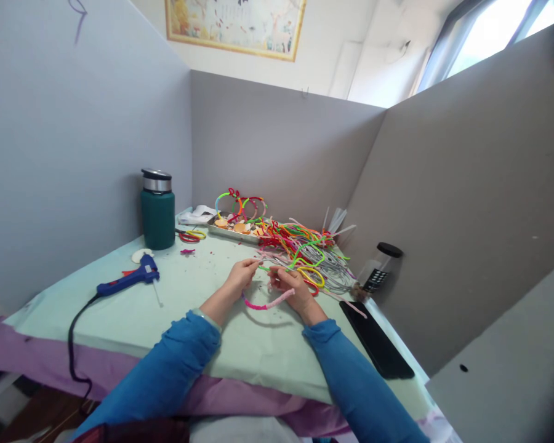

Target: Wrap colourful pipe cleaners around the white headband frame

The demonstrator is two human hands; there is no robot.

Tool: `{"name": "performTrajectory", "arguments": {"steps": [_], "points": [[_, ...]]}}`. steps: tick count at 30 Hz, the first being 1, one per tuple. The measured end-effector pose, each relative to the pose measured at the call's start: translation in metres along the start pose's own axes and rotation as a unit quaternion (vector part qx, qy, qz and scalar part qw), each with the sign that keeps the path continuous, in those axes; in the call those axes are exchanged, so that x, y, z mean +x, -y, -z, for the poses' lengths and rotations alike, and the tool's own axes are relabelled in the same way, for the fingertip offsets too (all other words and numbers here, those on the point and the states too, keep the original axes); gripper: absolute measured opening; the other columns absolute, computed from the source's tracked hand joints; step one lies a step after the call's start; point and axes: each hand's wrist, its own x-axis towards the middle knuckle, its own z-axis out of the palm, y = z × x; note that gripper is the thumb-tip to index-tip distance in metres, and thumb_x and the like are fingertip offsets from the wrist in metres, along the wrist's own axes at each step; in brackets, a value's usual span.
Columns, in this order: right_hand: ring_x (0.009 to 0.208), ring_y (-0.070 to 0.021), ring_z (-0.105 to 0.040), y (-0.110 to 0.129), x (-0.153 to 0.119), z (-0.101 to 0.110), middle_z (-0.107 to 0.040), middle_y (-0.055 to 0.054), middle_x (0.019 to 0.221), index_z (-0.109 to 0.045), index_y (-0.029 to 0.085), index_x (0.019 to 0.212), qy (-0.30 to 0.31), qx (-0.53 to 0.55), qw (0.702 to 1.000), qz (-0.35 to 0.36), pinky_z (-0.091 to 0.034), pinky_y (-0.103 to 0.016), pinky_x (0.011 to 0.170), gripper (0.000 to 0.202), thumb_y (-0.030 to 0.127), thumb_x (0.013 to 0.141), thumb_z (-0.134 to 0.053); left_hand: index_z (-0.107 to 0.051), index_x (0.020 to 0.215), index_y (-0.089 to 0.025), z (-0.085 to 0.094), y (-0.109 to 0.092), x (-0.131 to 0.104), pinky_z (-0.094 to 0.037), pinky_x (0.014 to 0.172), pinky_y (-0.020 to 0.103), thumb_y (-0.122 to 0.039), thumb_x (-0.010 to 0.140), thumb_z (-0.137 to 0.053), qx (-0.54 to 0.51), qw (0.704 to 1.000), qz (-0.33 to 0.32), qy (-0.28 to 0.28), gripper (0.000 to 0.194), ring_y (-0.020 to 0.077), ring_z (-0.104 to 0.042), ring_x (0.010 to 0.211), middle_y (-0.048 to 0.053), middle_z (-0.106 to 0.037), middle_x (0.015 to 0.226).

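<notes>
Above the middle of the table, my left hand (240, 278) and my right hand (292, 287) are close together, fingers pinched. Both hold a fuzzy craft wire (257, 306) that curves below them, magenta on the left and pale pink toward its right end. A short green stretch of wire (264, 268) shows between the fingertips. Just beyond my right hand lie scissors with yellow and red handles (314, 277) and a large pile of coloured fuzzy wires (300, 237). Finger parts on the wire are small and partly hidden.
A blue glue gun (129, 282) with a black cord lies left, near a green bottle (158, 212). A metal tray (233, 234) with wire rings stands at the back. On the right are a black phone (375, 338) and a clear jar (378, 269). Grey partitions (277, 141) enclose the table.
</notes>
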Motion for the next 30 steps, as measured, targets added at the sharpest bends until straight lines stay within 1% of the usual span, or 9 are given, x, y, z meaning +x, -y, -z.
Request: {"name": "performTrajectory", "arguments": {"steps": [5, 8, 11, 15, 19, 22, 25, 27, 30], "points": [[0.074, -0.0174, -0.057, 0.003, -0.001, -0.001, -0.067, -0.007, 0.087, -0.075, 0.019, 0.092, 0.006, 0.021, 1.000, -0.004, -0.049, -0.031, 0.067, 0.032, 0.041, 0.068, -0.075, -0.067, 0.104, -0.014, 0.000, 0.004, 0.001, -0.014, 0.037, 0.021, -0.044, 0.074, -0.064, 0.046, 0.998, -0.036, 0.038, 0.042, 0.0047, -0.024, 0.036, -0.009, -0.034, 0.047], [0.075, -0.0180, -0.056, 0.002, -0.001, 0.000, -0.066, -0.006, 0.088, -0.074, 0.020, 0.092, 0.015, 0.032, 0.999, -0.003, -0.049, -0.033, 0.069, 0.032, 0.042, 0.068, -0.074, -0.068, 0.107, -0.014, 0.000, 0.006, 0.001, -0.019, 0.040, 0.020, -0.037, 0.073, -0.065, 0.067, 0.995, -0.059, 0.055, 0.041, 0.0056, -0.027, 0.040, -0.007, -0.041, 0.049], [0.073, -0.0173, -0.055, 0.001, -0.001, 0.000, -0.065, -0.005, 0.086, -0.074, 0.021, 0.092, 0.034, 0.047, 0.998, -0.003, -0.048, -0.033, 0.069, 0.032, 0.043, 0.069, -0.074, -0.068, 0.108, -0.014, -0.001, 0.007, 0.002, -0.027, 0.046, 0.020, -0.027, 0.069, -0.067, 0.087, 0.990, -0.098, 0.046, 0.040, 0.0076, -0.036, 0.048, -0.004, -0.050, 0.054], [0.075, -0.0173, -0.055, -0.001, -0.001, 0.001, -0.065, -0.006, 0.085, -0.074, 0.021, 0.093, 0.065, 0.048, 0.997, -0.007, -0.047, -0.031, 0.069, 0.034, 0.044, 0.067, -0.075, -0.071, 0.099, -0.014, 0.000, 0.010, 0.005, -0.038, 0.059, 0.022, -0.026, 0.069, -0.066, 0.107, 0.983, -0.148, 0.038, 0.032, 0.0132, -0.051, 0.066, 0.000, -0.063, 0.069], [0.078, -0.0175, -0.056, -0.001, -0.003, 0.001, -0.065, -0.006, 0.091, -0.073, 0.020, 0.091, 0.096, 0.042, 0.994, -0.024, -0.046, -0.031, 0.070, 0.035, 0.042, 0.064, -0.078, -0.072, 0.085, -0.015, 0.001, 0.014, 0.011, -0.041, 0.068, 0.023, -0.028, 0.072, -0.062, 0.126, 0.975, -0.180, 0.039, 0.021, 0.0158, -0.056, 0.077, 0.002, -0.068, 0.079], [0.077, -0.0163, -0.057, 0.001, -0.005, 0.000, -0.065, -0.005, 0.091, -0.071, 0.022, 0.095, 0.115, 0.043, 0.991, -0.045, -0.046, -0.030, 0.069, 0.037, 0.038, 0.063, -0.079, -0.071, 0.080, -0.014, 0.002, 0.013, 0.010, -0.037, 0.058, 0.022, -0.036, 0.075, -0.060, 0.132, 0.977, -0.163, 0.022, 0.025, 0.0151, -0.053, 0.066, 0.001, -0.064, 0.067], [0.075, -0.0144, -0.057, 0.003, -0.007, -0.001, -0.065, -0.003, 0.089, -0.069, 0.024, 0.098, 0.140, 0.040, 0.988, -0.058, -0.046, -0.028, 0.069, 0.036, 0.032, 0.064, -0.077, -0.069, 0.075, -0.013, 0.001, 0.010, 0.005, -0.026, 0.046, 0.022, -0.047, 0.075, -0.060, 0.121, 0.985, -0.121, 0.006, 0.036, 0.0101, -0.039, 0.048, -0.003, -0.048, 0.049], [0.072, -0.0134, -0.056, 0.003, -0.006, -0.002, -0.065, -0.002, 0.088, -0.068, 0.024, 0.099, 0.147, 0.029, 0.987, -0.064, -0.045, -0.027, 0.067, 0.035, 0.029, 0.065, -0.075, -0.067, 0.074, -0.013, 0.001, 0.007, 0.002, -0.020, 0.043, 0.022, -0.053, 0.073, -0.062, 0.106, 0.991, -0.082, 0.000, 0.040, 0.0071, -0.029, 0.042, -0.006, -0.039, 0.044], [0.067, -0.0124, -0.055, 0.003, -0.003, 0.000, -0.065, -0.002, 0.082, -0.068, 0.022, 0.098, 0.117, 0.023, 0.991, -0.068, -0.044, -0.025, 0.063, 0.032, 0.027, 0.067, -0.073, -0.064, 0.077, -0.015, 0.001, 0.005, 0.000, -0.014, 0.040, 0.022, -0.058, 0.070, -0.064, 0.077, 0.996, -0.027, 0.017, 0.044, 0.0048, -0.021, 0.037, -0.009, -0.030, 0.044]]}}
